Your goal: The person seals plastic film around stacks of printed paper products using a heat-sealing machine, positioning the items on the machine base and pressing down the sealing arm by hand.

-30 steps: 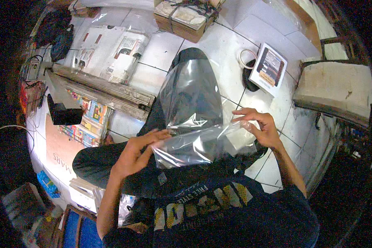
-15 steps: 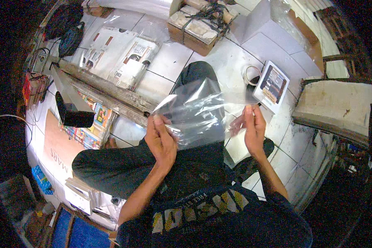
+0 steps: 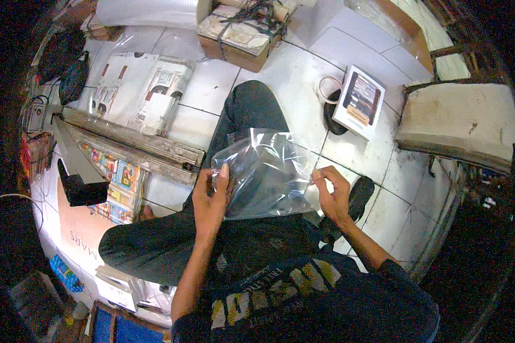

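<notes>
A clear, shiny plastic bag or sheet (image 3: pixel 269 183) is spread over my lap in front of my dark trousers. At its left edge my left hand (image 3: pixel 209 197) is closed, the film pinched between thumb and fingers. My right hand (image 3: pixel 333 191) is closed in a pinch at the film's right edge, with the fingertips together. Beyond the right hand, a white book or flat box (image 3: pixel 359 103) with a picture on its cover lies tilted on a dark round object (image 3: pixel 336 120). A tape roll (image 3: pixel 329 90) touches its left side.
Left of my knee runs a long worn bar (image 3: pixel 131 137), with plastic-wrapped printed packs (image 3: pixel 154 97) behind it. A strapped cardboard bundle (image 3: pixel 234 43) stands at the back. On the right are a large white box (image 3: pixel 355 31) and a thick pale stack (image 3: pixel 458 120).
My hands have lowered slightly, and the right hand has moved down and left, nearer the left one. The film hangs looser and more spread out. The whole view has shifted a little.
</notes>
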`<control>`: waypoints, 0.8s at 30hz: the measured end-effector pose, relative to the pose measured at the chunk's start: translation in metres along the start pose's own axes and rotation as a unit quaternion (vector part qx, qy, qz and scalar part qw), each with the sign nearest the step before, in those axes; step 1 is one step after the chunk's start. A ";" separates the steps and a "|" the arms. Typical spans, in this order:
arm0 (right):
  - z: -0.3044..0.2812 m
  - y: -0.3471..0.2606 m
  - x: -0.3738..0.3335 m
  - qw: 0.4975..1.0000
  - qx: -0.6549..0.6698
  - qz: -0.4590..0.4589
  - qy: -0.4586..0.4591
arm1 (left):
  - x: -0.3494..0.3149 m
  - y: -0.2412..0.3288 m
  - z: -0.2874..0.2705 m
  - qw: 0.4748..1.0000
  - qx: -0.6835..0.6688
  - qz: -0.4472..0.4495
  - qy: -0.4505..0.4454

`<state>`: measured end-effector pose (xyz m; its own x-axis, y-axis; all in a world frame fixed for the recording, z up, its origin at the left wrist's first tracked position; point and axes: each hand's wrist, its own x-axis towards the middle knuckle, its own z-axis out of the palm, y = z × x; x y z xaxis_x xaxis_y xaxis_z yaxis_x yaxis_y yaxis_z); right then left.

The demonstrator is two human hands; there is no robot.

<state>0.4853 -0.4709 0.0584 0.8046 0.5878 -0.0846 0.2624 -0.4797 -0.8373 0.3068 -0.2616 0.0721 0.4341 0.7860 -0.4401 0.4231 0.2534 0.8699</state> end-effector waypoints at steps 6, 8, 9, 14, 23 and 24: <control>0.005 0.033 -0.008 0.989 0.009 0.135 -0.054 | 0.009 0.008 0.015 0.999 0.054 -0.001 -0.010; 0.005 0.039 -0.003 0.966 0.124 0.218 -0.070 | 0.012 0.008 0.017 0.999 0.022 0.002 -0.025; 0.005 0.041 0.001 0.940 0.156 0.294 -0.076 | 0.014 0.008 0.018 1.000 0.016 0.002 -0.024; 0.001 0.039 0.038 0.788 0.400 0.427 -0.192 | 0.020 0.006 0.015 0.995 -0.067 -0.057 -0.052; 0.028 0.006 0.117 0.996 0.061 0.071 0.014 | 0.020 -0.013 0.011 0.998 -0.051 0.020 0.015; 0.037 -0.003 0.137 0.995 0.066 0.056 0.055 | 0.020 -0.016 0.013 0.995 -0.101 0.012 0.010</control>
<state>0.5748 -0.3646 0.0290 0.8805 0.4566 -0.1273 0.1019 -0.4445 -0.8899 0.3193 -0.2575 0.0470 0.4248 0.8041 -0.4158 0.2440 0.3406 0.9080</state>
